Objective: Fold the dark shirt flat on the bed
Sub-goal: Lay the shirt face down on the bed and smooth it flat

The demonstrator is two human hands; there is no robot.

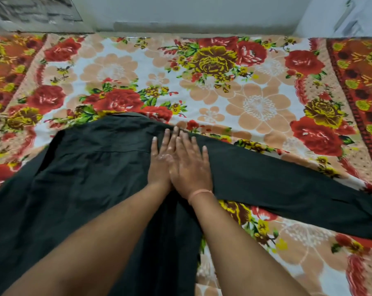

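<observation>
The dark shirt [84,167] lies spread on the bed [255,99], collar end away from me, its body running toward the lower left. One long sleeve [287,189] stretches out to the right edge of the view. My left hand [160,159] and my right hand [190,165] rest flat, side by side and touching, palms down on the shirt near its right shoulder. Fingers of both hands are extended and hold nothing. A thin pink band circles my right wrist. My forearms hide part of the shirt's lower body.
A floral bedsheet in red, yellow and peach covers the bed, with a darker orange border at the left [8,67] and right [362,71] sides. A pale wall [191,16] rises right behind the bed's far edge.
</observation>
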